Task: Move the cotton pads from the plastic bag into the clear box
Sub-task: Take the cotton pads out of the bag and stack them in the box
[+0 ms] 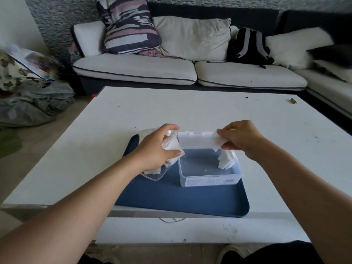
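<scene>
A clear box (209, 180) with its lid standing open at the back sits on a blue tray (181, 201). A stack of white cotton pads (227, 159) leans against the box's right wall. My left hand (156, 149) grips the clear plastic bag (154, 175) with cotton pads (172, 145) inside, just left of the box. My right hand (240, 136) pinches a few cotton pads (216, 142) above the box's right side.
The tray lies on a white table (190, 107) near its front edge. A small brown object (293, 101) lies at the table's far right. A white sofa (190, 71) with cushions and a black backpack (249, 46) stands behind.
</scene>
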